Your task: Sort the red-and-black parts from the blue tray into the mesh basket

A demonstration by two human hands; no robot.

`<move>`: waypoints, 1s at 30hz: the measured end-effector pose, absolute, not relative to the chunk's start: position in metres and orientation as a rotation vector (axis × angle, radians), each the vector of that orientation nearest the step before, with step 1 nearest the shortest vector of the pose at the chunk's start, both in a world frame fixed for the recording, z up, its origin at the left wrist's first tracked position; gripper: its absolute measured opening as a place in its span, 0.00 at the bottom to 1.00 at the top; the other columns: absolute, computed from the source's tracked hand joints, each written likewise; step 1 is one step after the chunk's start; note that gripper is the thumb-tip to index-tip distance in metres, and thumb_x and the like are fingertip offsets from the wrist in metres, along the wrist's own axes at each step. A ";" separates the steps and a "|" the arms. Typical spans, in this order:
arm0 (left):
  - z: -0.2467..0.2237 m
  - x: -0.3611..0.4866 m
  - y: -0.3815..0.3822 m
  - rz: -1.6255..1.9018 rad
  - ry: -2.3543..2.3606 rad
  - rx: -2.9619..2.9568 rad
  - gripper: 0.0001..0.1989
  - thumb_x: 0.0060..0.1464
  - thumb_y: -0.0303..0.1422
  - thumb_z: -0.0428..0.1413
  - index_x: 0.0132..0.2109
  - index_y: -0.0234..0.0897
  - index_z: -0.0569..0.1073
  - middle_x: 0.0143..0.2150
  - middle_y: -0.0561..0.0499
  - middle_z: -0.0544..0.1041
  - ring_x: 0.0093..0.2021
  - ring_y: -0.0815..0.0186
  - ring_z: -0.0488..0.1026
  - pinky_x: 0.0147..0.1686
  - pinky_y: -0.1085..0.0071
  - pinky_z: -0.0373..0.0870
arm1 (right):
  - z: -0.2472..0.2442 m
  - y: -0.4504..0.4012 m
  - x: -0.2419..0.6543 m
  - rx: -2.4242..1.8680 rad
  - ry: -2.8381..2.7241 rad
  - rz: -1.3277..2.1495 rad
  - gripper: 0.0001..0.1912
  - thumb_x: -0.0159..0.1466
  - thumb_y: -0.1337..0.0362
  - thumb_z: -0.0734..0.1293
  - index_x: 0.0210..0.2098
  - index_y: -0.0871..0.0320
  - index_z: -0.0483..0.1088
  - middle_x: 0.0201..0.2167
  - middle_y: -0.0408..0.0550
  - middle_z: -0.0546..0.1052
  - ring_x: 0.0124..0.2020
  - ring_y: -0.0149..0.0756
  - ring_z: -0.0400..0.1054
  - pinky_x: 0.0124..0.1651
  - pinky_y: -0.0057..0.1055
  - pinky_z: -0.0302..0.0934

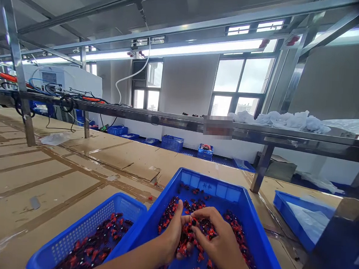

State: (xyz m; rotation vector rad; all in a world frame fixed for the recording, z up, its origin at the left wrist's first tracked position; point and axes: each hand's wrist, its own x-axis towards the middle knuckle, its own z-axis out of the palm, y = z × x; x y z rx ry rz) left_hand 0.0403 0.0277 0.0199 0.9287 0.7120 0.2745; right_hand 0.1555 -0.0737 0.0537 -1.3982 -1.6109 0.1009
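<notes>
A deep blue tray (255, 211) holds many small red and black pieces (235, 226). Over the middle of it, my left hand (175, 231) is cupped palm inward with several of these pieces in it, its thumb pointing up. My right hand (215, 233) meets it from the right, thumb and forefinger pinched on one small red and black piece (194, 222). The lower fingers of my left hand are partly hidden behind pieces. To the left, touching the tray, stands a perforated blue basket (83, 225) with more of the same pieces.
Brown cardboard (67, 181) with tape covers the table. A metal shelf beam (168, 120) crosses ahead, held by a post (261, 170) behind the tray. Another blue tray (294, 223) with clear plastic lies at the right. Blue crates (172, 143) stand beyond the table.
</notes>
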 end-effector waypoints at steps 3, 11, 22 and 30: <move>0.022 0.041 0.032 0.299 0.661 0.928 0.43 0.44 0.71 0.30 0.38 0.39 0.68 0.22 0.54 0.67 0.13 0.72 0.59 0.08 0.81 0.45 | 0.054 -0.075 0.156 -1.409 -1.586 0.060 0.10 0.61 0.69 0.65 0.42 0.53 0.70 0.41 0.48 0.76 0.45 0.41 0.69 0.48 0.35 0.64; 0.020 0.038 0.036 0.256 0.545 0.934 0.42 0.44 0.71 0.32 0.37 0.39 0.68 0.27 0.53 0.67 0.13 0.73 0.59 0.07 0.81 0.44 | 0.042 -0.062 0.159 -1.191 -1.088 0.659 0.09 0.59 0.59 0.62 0.37 0.56 0.67 0.32 0.47 0.73 0.28 0.38 0.69 0.31 0.33 0.66; 0.033 0.036 0.025 0.264 0.705 1.172 0.46 0.43 0.71 0.27 0.39 0.38 0.69 0.23 0.53 0.68 0.12 0.73 0.56 0.07 0.80 0.44 | 0.046 -0.071 0.148 -1.584 -1.745 0.410 0.11 0.57 0.64 0.66 0.39 0.54 0.76 0.27 0.43 0.73 0.27 0.34 0.62 0.32 0.28 0.55; 0.027 0.039 0.022 0.288 0.651 1.229 0.43 0.43 0.71 0.26 0.33 0.40 0.65 0.19 0.55 0.64 0.11 0.72 0.55 0.07 0.80 0.45 | 0.032 -0.063 0.144 -1.545 -1.501 0.617 0.10 0.62 0.61 0.62 0.31 0.57 0.74 0.19 0.39 0.65 0.21 0.31 0.57 0.26 0.26 0.50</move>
